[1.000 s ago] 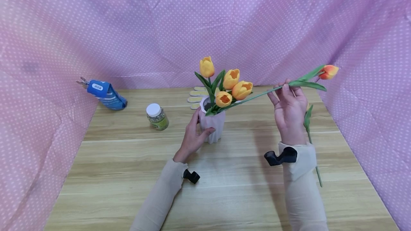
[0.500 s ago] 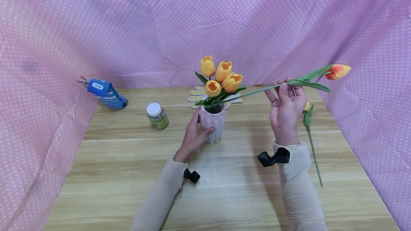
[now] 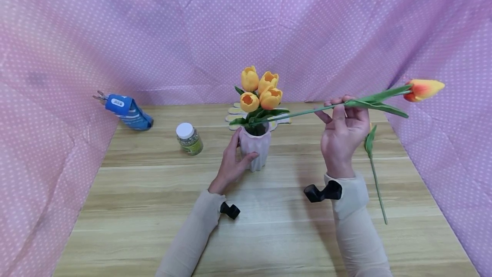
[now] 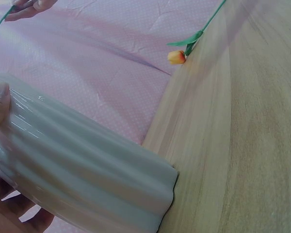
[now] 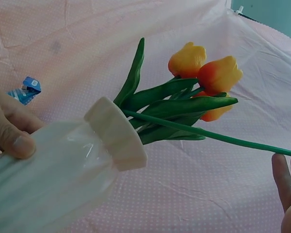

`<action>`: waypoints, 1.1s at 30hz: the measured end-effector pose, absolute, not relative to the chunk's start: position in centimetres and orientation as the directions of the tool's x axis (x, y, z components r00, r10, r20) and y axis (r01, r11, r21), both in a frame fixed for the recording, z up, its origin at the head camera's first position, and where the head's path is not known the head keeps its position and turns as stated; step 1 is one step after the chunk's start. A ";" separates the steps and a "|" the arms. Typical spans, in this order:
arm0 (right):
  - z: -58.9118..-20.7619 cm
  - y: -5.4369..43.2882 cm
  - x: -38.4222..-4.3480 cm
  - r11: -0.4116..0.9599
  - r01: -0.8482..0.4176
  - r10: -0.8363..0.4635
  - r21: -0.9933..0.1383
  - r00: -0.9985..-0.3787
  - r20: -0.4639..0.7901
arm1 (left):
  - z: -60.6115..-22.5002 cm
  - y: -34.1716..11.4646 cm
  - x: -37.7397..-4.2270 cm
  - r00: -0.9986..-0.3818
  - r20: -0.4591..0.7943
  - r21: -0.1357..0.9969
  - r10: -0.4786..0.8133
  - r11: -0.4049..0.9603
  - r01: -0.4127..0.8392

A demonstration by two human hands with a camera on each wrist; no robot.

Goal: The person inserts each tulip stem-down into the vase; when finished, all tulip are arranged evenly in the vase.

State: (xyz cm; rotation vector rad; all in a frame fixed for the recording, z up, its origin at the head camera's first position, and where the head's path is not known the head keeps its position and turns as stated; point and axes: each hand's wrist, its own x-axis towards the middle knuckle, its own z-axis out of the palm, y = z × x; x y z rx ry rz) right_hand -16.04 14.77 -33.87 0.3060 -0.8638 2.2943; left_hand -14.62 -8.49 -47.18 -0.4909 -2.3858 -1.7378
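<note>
1. Tabletop (image 3: 269, 238): far edge runs behind the vase (image 3: 255, 151), along the pink cloth (image 3: 246, 25); open wood spreads in front of the vase.
2. Held tulip (image 3: 384, 95): right of the vase, long axis sideways, bloom pointing away from it; lower stem end at the vase mouth, depth inside cannot be told.
3. Right hand (image 3: 344, 136) pinches its stem near the leaves; left hand (image 3: 230, 161) curls round the vase, which stands upright.
4. Four tulips (image 3: 270, 97) crowd the vase mouth with leaves.
5. Behind vase: glove (image 3: 233, 117). Left: jar (image 3: 190, 142), then blue bag (image 3: 134, 115). Right, past the right hand: loose tulip (image 3: 369, 145).
</note>
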 end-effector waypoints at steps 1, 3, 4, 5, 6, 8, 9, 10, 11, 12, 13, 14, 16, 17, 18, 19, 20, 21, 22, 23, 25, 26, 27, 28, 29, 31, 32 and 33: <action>-33.9 14.9 -16.0 -0.569 -0.653 0.497 -0.499 -0.757 0.425 | -47.2 -8.5 -14.6 -0.935 0.308 0.897 0.175 0.274 0.347; -34.0 15.1 -16.0 -0.578 -0.648 0.488 -0.496 -0.761 0.427 | -47.2 -8.5 -14.7 -0.935 0.307 0.899 0.177 0.268 0.346; -34.1 15.2 -16.0 -0.584 -0.646 0.484 -0.492 -0.763 0.429 | -47.2 -8.5 -14.7 -0.935 0.306 0.900 0.176 0.265 0.345; -34.1 15.3 -16.0 -0.589 -0.642 0.480 -0.491 -0.767 0.427 | -47.2 -8.5 -14.7 -0.936 0.305 0.902 0.177 0.262 0.343; -34.2 15.5 -16.0 -0.594 -0.638 0.477 -0.490 -0.770 0.424 | -47.2 -8.5 -14.7 -0.936 0.303 0.904 0.179 0.258 0.342; -34.4 15.7 -16.1 -0.611 -0.623 0.468 -0.489 -0.782 0.413 | -47.2 -8.5 -14.7 -0.939 0.295 0.906 0.178 0.261 0.334; -34.5 15.8 -16.1 -0.619 -0.615 0.462 -0.489 -0.788 0.406 | -47.1 -8.5 -14.6 -0.940 0.292 0.906 0.176 0.264 0.331; -34.6 15.9 -16.2 -0.628 -0.606 0.457 -0.488 -0.795 0.399 | -47.2 -8.5 -14.6 -0.940 0.292 0.906 0.173 0.264 0.331; -34.6 16.1 -16.2 -0.636 -0.597 0.451 -0.489 -0.802 0.391 | -47.2 -8.5 -14.6 -0.941 0.292 0.906 0.171 0.266 0.329; -34.6 16.2 -16.2 -0.646 -0.588 0.447 -0.488 -0.809 0.383 | -47.2 -8.5 -14.6 -0.942 0.291 0.906 0.170 0.268 0.328; -34.7 16.3 -16.2 -0.655 -0.579 0.444 -0.486 -0.815 0.373 | -47.2 -8.5 -14.6 -0.942 0.291 0.906 0.169 0.267 0.328; -34.7 16.5 -16.3 -0.661 -0.573 0.442 -0.485 -0.819 0.365 | -47.2 -8.5 -14.6 -0.942 0.290 0.907 0.169 0.264 0.327; -34.6 16.7 -16.2 -0.679 -0.562 0.442 -0.473 -0.827 0.348 | -47.3 -8.5 -14.6 -0.941 0.289 0.911 0.173 0.251 0.326; -34.6 16.9 -16.2 -0.686 -0.558 0.444 -0.467 -0.830 0.338 | -47.3 -8.5 -14.6 -0.942 0.286 0.913 0.176 0.248 0.323; -34.6 17.0 -16.2 -0.693 -0.554 0.448 -0.461 -0.832 0.328 | -47.3 -8.5 -14.6 -0.942 0.284 0.915 0.178 0.244 0.322; -34.5 17.1 -16.2 -0.697 -0.552 0.451 -0.457 -0.833 0.320 | -47.3 -8.5 -14.6 -0.943 0.282 0.917 0.179 0.240 0.320; -34.5 17.2 -16.1 -0.702 -0.550 0.453 -0.452 -0.835 0.312 | -47.3 -8.5 -14.6 -0.944 0.279 0.916 0.179 0.245 0.317; -34.5 17.2 -16.1 -0.707 -0.548 0.456 -0.447 -0.836 0.305 | -47.3 -8.5 -14.6 -0.944 0.278 0.916 0.179 0.247 0.316; -34.4 17.3 -16.0 -0.706 -0.549 0.458 -0.447 -0.836 0.303 | -47.3 -8.5 -14.6 -0.945 0.276 0.915 0.177 0.251 0.315; -34.4 17.4 -16.0 -0.704 -0.551 0.462 -0.448 -0.835 0.301 | -47.2 -8.5 -14.6 -0.945 0.275 0.914 0.175 0.256 0.313; -34.4 17.6 -15.9 -0.701 -0.557 0.470 -0.446 -0.830 0.300 | -47.2 -8.5 -14.6 -0.947 0.272 0.913 0.171 0.267 0.310; -34.4 17.6 -15.9 -0.698 -0.562 0.475 -0.443 -0.827 0.300 | -47.2 -8.4 -14.6 -0.948 0.270 0.911 0.170 0.273 0.309; -34.4 17.7 -15.8 -0.695 -0.568 0.481 -0.441 -0.823 0.301 | -47.1 -8.4 -14.6 -0.948 0.269 0.911 0.169 0.274 0.307; -34.4 17.8 -15.8 -0.691 -0.573 0.488 -0.440 -0.819 0.302 | -47.0 -8.4 -14.5 -0.949 0.266 0.912 0.169 0.276 0.305; -34.4 17.9 -15.8 -0.691 -0.578 0.494 -0.435 -0.816 0.300 | -47.0 -8.4 -14.5 -0.950 0.264 0.913 0.169 0.275 0.302; -34.4 18.2 -15.7 -0.692 -0.583 0.505 -0.425 -0.812 0.292 | -46.9 -8.4 -14.5 -0.951 0.259 0.914 0.170 0.274 0.298; -34.4 18.3 -15.7 -0.695 -0.583 0.509 -0.421 -0.812 0.285 | -46.9 -8.4 -14.4 -0.951 0.257 0.915 0.170 0.274 0.297; -34.4 18.5 -15.7 -0.696 -0.584 0.514 -0.419 -0.812 0.278 | -46.9 -8.4 -14.4 -0.951 0.256 0.915 0.171 0.273 0.296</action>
